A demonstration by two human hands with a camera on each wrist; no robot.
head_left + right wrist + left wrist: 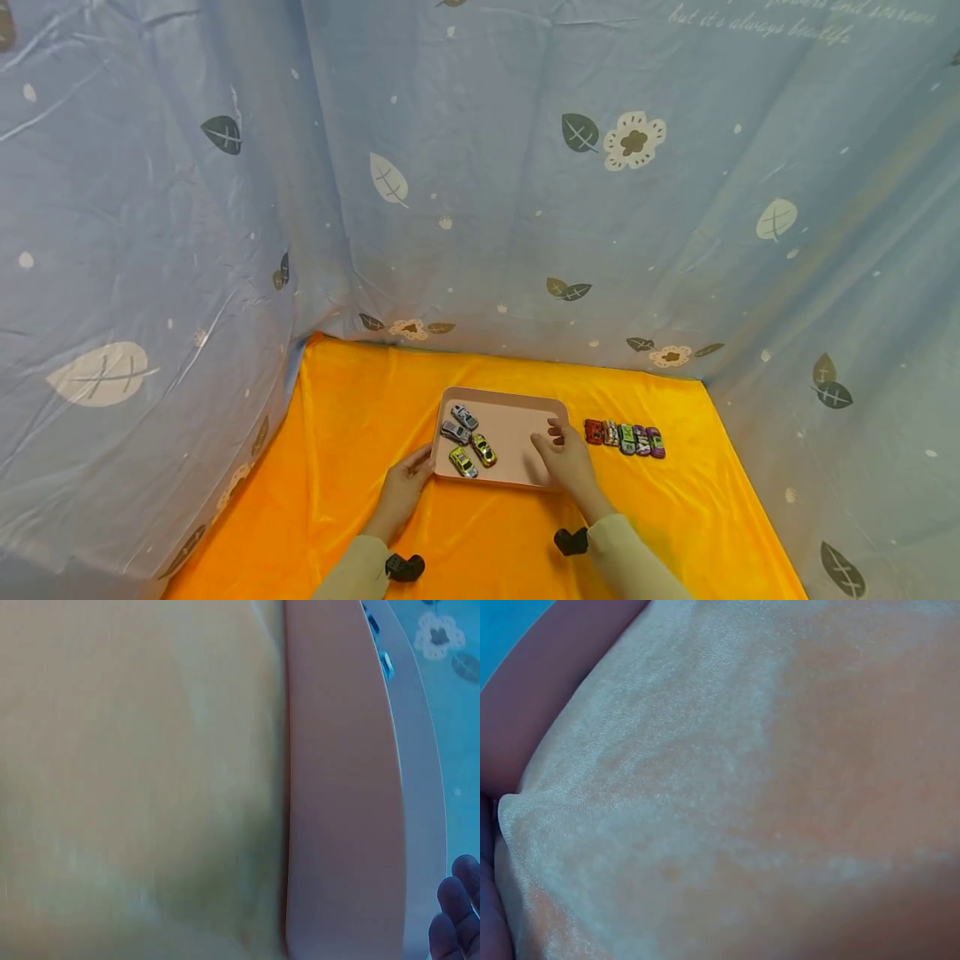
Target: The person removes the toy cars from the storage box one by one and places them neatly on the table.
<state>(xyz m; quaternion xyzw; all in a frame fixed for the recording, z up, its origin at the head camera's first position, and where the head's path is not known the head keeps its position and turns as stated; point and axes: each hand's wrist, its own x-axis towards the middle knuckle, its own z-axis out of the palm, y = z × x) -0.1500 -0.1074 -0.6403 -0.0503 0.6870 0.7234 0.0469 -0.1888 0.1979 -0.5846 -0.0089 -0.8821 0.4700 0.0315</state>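
A shallow pink tray (pixel 517 433) lies on the orange cloth, with several small toy cars grouped in its left part. Two are silver-grey, including this toy car (pixel 464 416); a yellow toy car (pixel 483 450) and another yellow one lie nearer the front. My left hand (pixel 408 483) grips the tray's left side close to the front corner. Over the tray's right end is my right hand (pixel 566 457), fingers loosely bent and nothing held in them. In the right wrist view, its fingertips (pixel 450 919) show beyond the tray's front wall (pixel 341 780).
Right of the tray, several more toy cars (pixel 626 438) stand side by side in a row, a red one nearest the tray. Orange cloth (pixel 360 400) covers the surface. Pale blue patterned curtains (pixel 480 208) rise at the back and both sides.
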